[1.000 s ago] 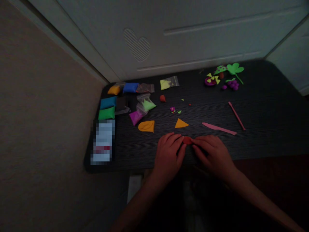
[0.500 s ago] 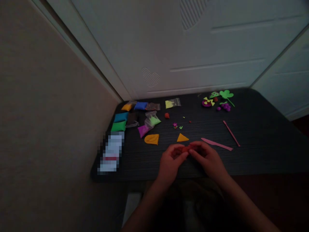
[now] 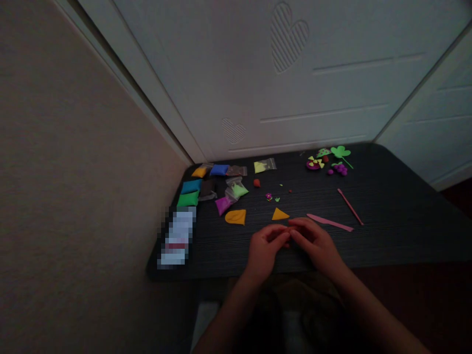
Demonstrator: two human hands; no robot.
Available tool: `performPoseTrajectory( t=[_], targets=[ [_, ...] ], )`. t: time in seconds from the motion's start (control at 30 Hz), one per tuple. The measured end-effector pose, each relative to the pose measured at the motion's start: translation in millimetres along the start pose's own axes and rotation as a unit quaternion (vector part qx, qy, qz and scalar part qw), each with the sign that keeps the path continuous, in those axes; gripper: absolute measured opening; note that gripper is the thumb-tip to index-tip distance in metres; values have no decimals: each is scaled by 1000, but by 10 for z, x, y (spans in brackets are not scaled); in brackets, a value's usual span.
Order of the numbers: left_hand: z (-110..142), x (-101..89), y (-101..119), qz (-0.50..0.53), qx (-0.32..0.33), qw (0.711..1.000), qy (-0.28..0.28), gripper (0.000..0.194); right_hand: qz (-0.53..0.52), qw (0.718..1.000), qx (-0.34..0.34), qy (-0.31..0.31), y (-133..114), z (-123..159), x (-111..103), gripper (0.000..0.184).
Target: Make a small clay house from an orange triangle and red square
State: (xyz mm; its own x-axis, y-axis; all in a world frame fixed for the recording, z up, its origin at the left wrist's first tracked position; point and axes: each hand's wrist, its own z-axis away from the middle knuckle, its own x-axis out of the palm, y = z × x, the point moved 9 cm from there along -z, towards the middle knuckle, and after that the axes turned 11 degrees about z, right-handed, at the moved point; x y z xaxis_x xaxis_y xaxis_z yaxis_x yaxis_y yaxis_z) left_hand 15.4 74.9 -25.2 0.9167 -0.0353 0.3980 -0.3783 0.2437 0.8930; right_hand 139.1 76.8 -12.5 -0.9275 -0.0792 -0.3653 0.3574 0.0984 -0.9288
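Observation:
My left hand [image 3: 266, 248] and my right hand [image 3: 316, 243] meet at the fingertips above the near part of the dark table. Both are closed on a small piece of red clay [image 3: 289, 230], mostly hidden by the fingers. Just beyond them lies a flat orange clay triangle [image 3: 280, 214]. A rounded orange clay piece [image 3: 236, 217] rests to its left. By my right hand is a pink modelling knife [image 3: 330, 222]. Farther off are a tiny purple flower [image 3: 268, 196], a small green sprig [image 3: 277, 199] and a red clay lump [image 3: 256, 183].
Bags of coloured clay, among them a green one [image 3: 188, 199] and a blue one [image 3: 220, 170], cover the table's left side. At the back right sit a green clover [image 3: 340, 152], purple grapes [image 3: 341, 169] and a purple dish [image 3: 313, 165]. A pink stick [image 3: 350, 206] lies on the right.
The camera view has shifted a little. My hands stay together, and the red clay between them now shows less, more covered by my fingers.

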Motion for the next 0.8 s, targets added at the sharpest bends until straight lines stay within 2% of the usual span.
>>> performPoseTrajectory(
  t=[0.1,0.43,0.63,0.8],
  targets=[
    [8,-17,17,8,18,1000,7,16,31,999,-19,-11,-54,-16,11,15],
    [49,10,52,-20,53,998,-6,25,49,998,-27,-4,-78,13,-13,17],
    [36,-21,96,-30,80,996,-6,19,32,999,-12,14,-5,3,-20,31],
    [26,-70,93,-22,90,996,6,15,54,998,-29,-21,-88,-8,35,20]
  ],
)
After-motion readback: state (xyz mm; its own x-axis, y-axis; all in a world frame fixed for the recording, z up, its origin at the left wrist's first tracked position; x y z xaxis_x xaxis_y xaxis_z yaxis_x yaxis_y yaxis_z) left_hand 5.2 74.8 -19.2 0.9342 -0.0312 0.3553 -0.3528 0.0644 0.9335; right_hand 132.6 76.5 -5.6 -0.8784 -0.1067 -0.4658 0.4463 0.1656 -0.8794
